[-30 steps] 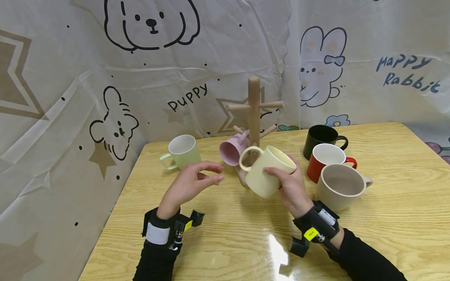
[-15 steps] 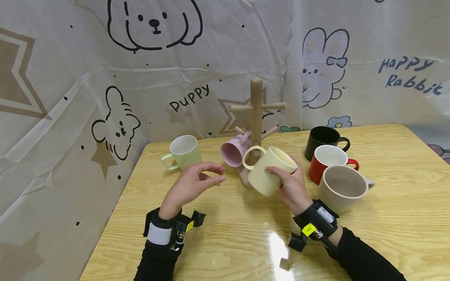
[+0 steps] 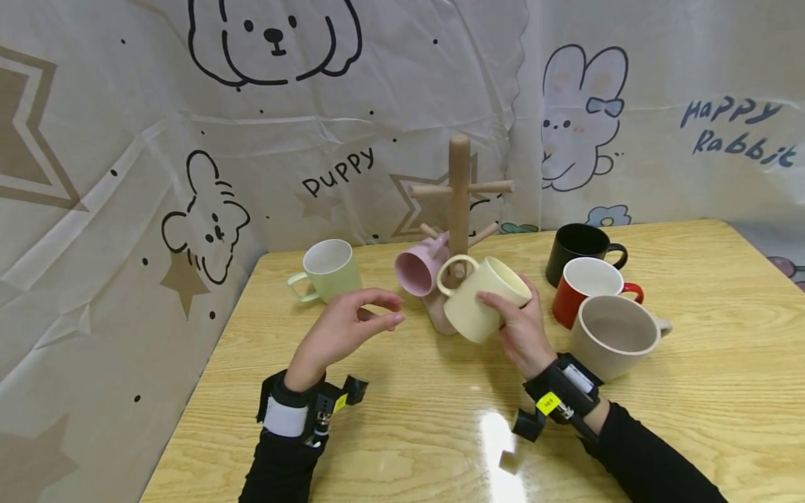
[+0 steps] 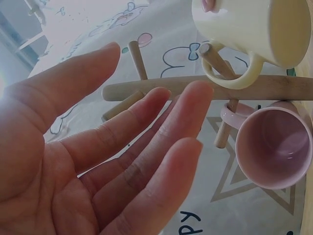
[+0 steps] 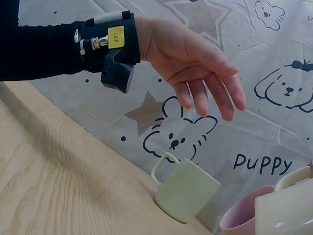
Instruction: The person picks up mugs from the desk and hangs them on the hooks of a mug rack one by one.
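My right hand [image 3: 525,332] grips a pale yellow mug [image 3: 481,300] by its body, thumb on the near side. The mug is tilted, its handle pointing left toward a wooden mug tree [image 3: 459,195]. A peg end [image 4: 208,51] overlaps the handle loop in the left wrist view; I cannot tell how far it passes through. A pink mug [image 3: 418,269] hangs by its handle from a lower left peg, mouth facing outward. Left of the tree my left hand [image 3: 346,332] hovers with relaxed fingers, touching nothing. Behind it stands a light green mug [image 3: 330,269].
To the right of the tree, a black mug [image 3: 578,251], a red mug [image 3: 588,290] and a beige mug [image 3: 613,335] stand close together on the wooden table [image 3: 390,447]. A printed cloth [image 3: 283,188] hangs behind the table.
The yellow mug has shifted slightly right and up against the tree, with my right hand still holding it. My left hand keeps its pose.
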Motion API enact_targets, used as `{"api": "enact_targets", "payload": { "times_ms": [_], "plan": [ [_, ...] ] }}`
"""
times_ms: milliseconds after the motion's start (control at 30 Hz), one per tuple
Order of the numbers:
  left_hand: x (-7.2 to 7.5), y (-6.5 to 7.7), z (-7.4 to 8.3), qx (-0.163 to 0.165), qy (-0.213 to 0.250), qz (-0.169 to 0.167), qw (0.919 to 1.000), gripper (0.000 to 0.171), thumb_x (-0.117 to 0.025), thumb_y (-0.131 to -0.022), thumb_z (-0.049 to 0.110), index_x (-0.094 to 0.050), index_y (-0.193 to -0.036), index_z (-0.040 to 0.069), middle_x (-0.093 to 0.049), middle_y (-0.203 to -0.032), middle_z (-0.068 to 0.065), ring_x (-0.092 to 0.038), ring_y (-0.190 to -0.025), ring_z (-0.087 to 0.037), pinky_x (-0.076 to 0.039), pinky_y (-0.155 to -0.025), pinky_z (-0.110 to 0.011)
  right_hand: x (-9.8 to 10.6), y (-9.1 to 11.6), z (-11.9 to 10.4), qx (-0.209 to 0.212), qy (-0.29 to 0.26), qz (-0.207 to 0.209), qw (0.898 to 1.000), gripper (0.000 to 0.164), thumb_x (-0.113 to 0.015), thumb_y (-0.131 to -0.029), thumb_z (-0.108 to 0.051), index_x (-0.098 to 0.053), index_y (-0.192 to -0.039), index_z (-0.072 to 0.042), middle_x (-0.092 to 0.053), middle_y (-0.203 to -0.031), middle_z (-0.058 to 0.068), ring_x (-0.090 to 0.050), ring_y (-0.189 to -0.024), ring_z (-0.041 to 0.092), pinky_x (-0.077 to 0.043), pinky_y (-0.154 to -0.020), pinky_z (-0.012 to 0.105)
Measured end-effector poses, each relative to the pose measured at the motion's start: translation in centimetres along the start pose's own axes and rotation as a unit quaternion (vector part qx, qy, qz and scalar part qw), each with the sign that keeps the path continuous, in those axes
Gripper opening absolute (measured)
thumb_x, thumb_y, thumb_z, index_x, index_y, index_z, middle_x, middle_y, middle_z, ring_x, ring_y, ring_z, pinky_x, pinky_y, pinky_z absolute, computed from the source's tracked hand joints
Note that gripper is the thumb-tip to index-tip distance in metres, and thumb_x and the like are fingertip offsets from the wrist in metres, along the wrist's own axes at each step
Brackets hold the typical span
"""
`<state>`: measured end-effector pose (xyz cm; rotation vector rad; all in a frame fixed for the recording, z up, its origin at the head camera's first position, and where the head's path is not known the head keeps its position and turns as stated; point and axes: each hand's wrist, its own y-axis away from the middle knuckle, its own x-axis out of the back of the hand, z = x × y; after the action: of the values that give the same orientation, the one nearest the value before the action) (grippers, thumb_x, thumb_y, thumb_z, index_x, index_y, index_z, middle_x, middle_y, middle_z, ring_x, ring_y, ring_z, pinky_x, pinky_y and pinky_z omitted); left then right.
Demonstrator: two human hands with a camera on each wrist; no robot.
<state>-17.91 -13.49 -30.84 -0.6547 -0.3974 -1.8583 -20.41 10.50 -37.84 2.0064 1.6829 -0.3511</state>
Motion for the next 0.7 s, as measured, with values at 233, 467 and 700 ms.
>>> {"api": "enact_targets", "payload": {
  "times_ms": [233, 467, 700],
  "plan": [
    [0.0, 0.0, -0.1, -0.003, 0.005, 0.000, 1.0000, 0.027, -0.065, -0.086, 0.023, -0.064, -0.109, 0.009, -0.066, -0.108, -0.009, -0.067, -0.081, -0.019, -0.052, -0.078, -0.031, 0.0, -0.1, 0.2, -0.004, 0.007, 0.000, 1.000, 0.075, -0.059, -0.081, 0.003, -0.014, -0.137, -0.017, -0.038, -0.118, -0.003, -0.041, -0.112, 0.015, -0.036, -0.100, 0.032],
    [0.0, 0.1, 0.0, 0.000, -0.005, -0.001, 1.0000, 0.028, -0.065, -0.086, 0.024, -0.064, -0.109, 0.009, -0.066, -0.108, -0.009, -0.066, -0.079, -0.013, -0.051, -0.076, -0.030, 0.0, -0.5, 0.8, 0.012, -0.007, 0.000, 1.000, 0.070, -0.059, -0.081, 0.003, -0.017, -0.134, -0.017, -0.040, -0.117, -0.003, -0.043, -0.111, 0.015, -0.039, -0.097, 0.031],
    [0.0, 0.1, 0.0, -0.002, -0.007, 0.001, 1.0000, 0.027, -0.065, -0.086, 0.023, -0.065, -0.109, 0.009, -0.067, -0.107, -0.008, -0.067, -0.081, -0.019, -0.052, -0.076, -0.030, 0.0, -1.0, 1.8, 0.028, -0.017, 0.002, 0.999, 0.070, -0.058, -0.083, 0.002, -0.016, -0.135, -0.017, -0.039, -0.117, -0.004, -0.043, -0.111, 0.013, -0.041, -0.094, 0.027]
  ]
}}
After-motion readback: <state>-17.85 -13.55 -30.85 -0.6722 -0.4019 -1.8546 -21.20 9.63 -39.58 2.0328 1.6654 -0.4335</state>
